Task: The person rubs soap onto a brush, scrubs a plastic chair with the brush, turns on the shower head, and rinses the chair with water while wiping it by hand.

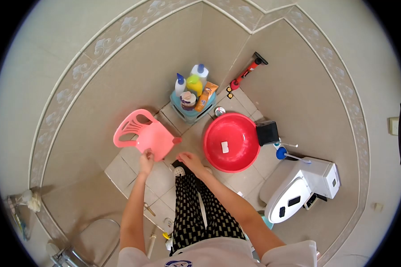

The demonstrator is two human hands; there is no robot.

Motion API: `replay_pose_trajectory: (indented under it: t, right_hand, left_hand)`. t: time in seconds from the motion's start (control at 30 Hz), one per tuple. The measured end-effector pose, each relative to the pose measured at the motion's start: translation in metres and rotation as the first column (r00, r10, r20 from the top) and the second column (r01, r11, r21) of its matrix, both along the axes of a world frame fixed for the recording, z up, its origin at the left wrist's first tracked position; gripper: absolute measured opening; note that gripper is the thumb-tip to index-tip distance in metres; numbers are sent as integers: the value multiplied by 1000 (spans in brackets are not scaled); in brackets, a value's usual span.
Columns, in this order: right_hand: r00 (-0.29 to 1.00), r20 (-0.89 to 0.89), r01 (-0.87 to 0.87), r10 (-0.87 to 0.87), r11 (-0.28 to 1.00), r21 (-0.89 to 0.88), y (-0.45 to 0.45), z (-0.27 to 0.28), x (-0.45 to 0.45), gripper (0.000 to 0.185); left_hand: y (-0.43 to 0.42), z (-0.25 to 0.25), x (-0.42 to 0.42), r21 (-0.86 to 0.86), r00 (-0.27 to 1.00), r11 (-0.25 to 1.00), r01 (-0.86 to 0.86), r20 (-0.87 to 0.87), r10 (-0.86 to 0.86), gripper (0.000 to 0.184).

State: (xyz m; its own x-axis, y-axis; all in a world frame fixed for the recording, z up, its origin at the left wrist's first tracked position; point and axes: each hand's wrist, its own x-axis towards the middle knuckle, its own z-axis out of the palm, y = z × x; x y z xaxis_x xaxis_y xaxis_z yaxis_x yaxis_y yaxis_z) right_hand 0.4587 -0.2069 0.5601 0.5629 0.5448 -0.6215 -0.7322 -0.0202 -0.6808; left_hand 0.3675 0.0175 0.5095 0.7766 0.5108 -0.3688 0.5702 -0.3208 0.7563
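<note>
A small pink plastic chair (154, 140) with a slatted backrest is in front of me, left of the middle of the view. My left hand (147, 161) is at the near edge of its seat, with the fingers closed on that edge. Just right of the chair, my right hand (189, 160) is held over my feet, apart from the chair, with its fingers loosely stretched out and nothing visible in them. To the right of that hand stands a large red basin (231, 161) on the tiled floor, with a small white block (225, 147) in it.
A blue stool (192, 116) in the corner bears several bottles. A red pump-like tool (247, 73) leans on the wall. Right of the basin are a black bin (267, 133), a blue-headed brush (281, 153) and a white toilet (294, 196). A shower hose (116, 227) hangs lower left.
</note>
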Motion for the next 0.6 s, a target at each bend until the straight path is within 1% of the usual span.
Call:
replay_pose_trajectory:
  t: [0.03,0.07,0.1,0.13,0.17,0.2,0.23,0.27,0.3,0.33,0.37,0.4,0.43,0.47,0.5,0.57,0.6]
  right_hand:
    - [993,104,-42,49,997,-69,16,1,9,27]
    - [973,205,-78,106,987,-143,33,2,19,28]
    - [972,206,-86,116,985,-146,52,-4,28,28]
    - [937,302,-126,178,975,-184,73,-12,37,28]
    - [890,388,-163,242,961,-225,93,-20,44,27]
    - [888,383,-178,255,958,-225,111,-21,51,27]
    - [819,481,-190,315,938,-290,130,-20,59,26]
    - [736,564,-193,374,915,-354,149,-19,67,25]
    - [736,559,-205,383,912,-355,169,-30,72,25]
    - [645,629,-214,434,893,-397,187,-44,77,27]
    - [543,689,-215,480,872,-439,204,-58,80,30]
    - [542,685,-218,487,869,-445,220,-66,84,30]
    - [443,719,-210,536,841,-498,235,-73,87,34]
    - [341,737,-196,584,811,-552,248,-81,89,40]
    - [347,725,-194,594,802,-565,261,-94,91,40]
    - [59,771,-74,634,773,-630,288,-118,91,43]
    - [69,759,-68,648,762,-644,296,-124,92,43]
  left_hand:
    - [17,-7,8,-82,994,991,-110,-3,110,33]
    - [34,-14,14,-85,993,990,-116,-2,116,33]
    - [49,-19,20,-30,985,984,-174,-3,174,34]
    - [64,-26,25,27,972,972,-235,-2,235,35]
    - [80,-33,27,24,969,968,-248,-4,248,35]
    - [96,-41,27,147,973,962,-232,53,227,38]
    - [110,-46,29,268,975,938,-218,105,197,41]
    - [124,-50,30,267,973,936,-228,98,209,41]
    - [138,-43,35,326,986,931,-164,75,148,46]
    - [150,-40,36,380,995,920,-96,46,85,51]
    - [161,-39,37,373,995,922,-99,41,91,51]
    - [174,-41,38,458,996,885,-79,9,84,53]
    - [185,-46,40,537,997,842,-53,-22,76,55]
    - [195,-52,41,525,997,849,-51,-24,75,55]
    - [207,-61,41,543,998,839,-44,-18,64,56]
    - [219,-66,43,545,999,838,-25,-17,41,58]
    - [223,-61,45,445,992,895,-29,-95,80,54]
